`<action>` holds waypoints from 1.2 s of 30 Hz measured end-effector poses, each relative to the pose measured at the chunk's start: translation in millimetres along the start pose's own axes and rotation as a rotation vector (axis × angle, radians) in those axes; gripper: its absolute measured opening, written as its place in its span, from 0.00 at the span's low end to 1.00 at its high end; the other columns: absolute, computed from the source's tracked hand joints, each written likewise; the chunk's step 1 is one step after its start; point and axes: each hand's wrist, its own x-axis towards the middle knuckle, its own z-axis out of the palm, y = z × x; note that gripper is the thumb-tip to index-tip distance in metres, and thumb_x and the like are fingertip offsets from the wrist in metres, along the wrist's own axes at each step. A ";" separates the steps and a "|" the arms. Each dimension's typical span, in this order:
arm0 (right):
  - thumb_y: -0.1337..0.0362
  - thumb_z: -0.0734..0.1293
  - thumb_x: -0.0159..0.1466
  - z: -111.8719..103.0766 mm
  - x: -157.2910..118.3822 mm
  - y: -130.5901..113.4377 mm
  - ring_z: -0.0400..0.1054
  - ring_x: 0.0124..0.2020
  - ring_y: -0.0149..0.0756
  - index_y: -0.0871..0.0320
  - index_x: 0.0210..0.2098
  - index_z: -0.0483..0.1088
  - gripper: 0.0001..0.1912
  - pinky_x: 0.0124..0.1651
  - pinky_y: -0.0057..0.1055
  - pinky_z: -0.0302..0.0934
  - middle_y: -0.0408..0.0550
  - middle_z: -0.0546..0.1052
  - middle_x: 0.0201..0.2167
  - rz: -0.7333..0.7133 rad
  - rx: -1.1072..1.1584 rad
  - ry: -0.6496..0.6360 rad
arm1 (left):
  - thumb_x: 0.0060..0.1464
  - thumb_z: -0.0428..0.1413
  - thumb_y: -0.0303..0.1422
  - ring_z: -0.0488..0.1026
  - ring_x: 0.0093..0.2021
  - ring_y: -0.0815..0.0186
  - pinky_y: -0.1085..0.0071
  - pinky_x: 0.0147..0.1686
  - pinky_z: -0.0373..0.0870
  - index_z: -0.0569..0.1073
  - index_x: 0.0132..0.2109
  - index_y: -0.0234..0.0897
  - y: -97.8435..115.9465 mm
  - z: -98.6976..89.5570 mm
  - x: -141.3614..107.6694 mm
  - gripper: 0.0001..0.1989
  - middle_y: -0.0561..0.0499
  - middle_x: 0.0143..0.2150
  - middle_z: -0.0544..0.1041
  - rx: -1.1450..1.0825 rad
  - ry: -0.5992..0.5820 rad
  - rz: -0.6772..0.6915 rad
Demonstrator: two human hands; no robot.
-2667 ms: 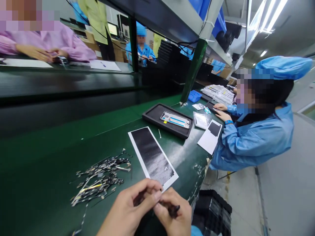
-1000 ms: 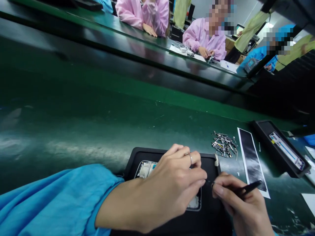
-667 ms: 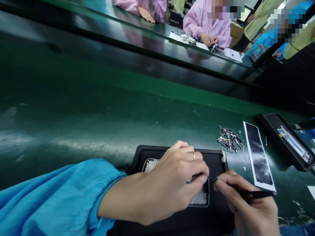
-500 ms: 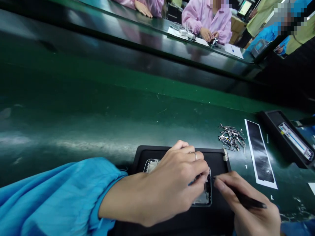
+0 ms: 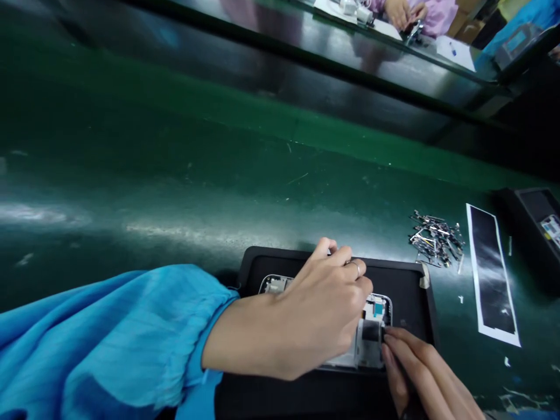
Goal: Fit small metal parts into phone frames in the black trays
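Both hands meet over a phone frame in its tray

The left hand (image 5: 321, 315) arches across the phone frame (image 5: 371, 350), probably to steady it; its fingers curl inward, but their tips are hidden, so I cannot tell whether they clamp anything. The right hand (image 5: 426, 373) comes in at the frame's end, thumb and forefinger drawn close together at the rim, though what they pinch, if anything, is unclear. The frame lies inside a black tray (image 5: 284, 252), whose raised edge likely guards against sliding. On the green surface (image 5: 196, 175), a pile of small parts (image 5: 437, 239) sits just beyond the tray, seemingly for easy reach, beside a black-and-white sheet (image 5: 490, 268). A second tray (image 5: 531, 245) stands farther right, holding another frame (image 5: 552, 228).
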 end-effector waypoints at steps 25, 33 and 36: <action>0.73 0.50 0.63 7.1 7.6 -9.6 0.71 0.32 0.42 0.65 0.42 0.64 0.15 0.32 0.36 0.57 0.63 0.70 0.44 -0.180 -0.165 -0.083 | 0.53 0.43 0.21 0.55 0.27 0.66 0.63 0.38 0.53 0.64 0.24 0.33 -0.6 2.9 2.1 0.12 0.51 0.24 0.63 -0.020 0.056 -0.054; 0.82 0.47 0.59 1.2 16.4 -6.3 0.70 0.25 0.33 0.68 0.35 0.66 0.19 0.30 0.30 0.58 0.62 0.72 0.40 -0.289 -0.241 -0.096 | 0.52 0.46 0.22 0.56 0.27 0.66 0.63 0.38 0.54 0.64 0.24 0.33 -0.7 3.6 0.2 0.10 0.52 0.24 0.63 -0.032 0.082 -0.039; 0.83 0.47 0.59 1.8 16.8 -5.3 0.70 0.25 0.32 0.69 0.34 0.66 0.19 0.30 0.29 0.58 0.62 0.72 0.40 -0.295 -0.226 -0.088 | 0.51 0.47 0.21 0.56 0.26 0.66 0.63 0.37 0.54 0.64 0.23 0.33 -0.5 3.6 -0.1 0.10 0.52 0.24 0.63 -0.033 0.091 -0.037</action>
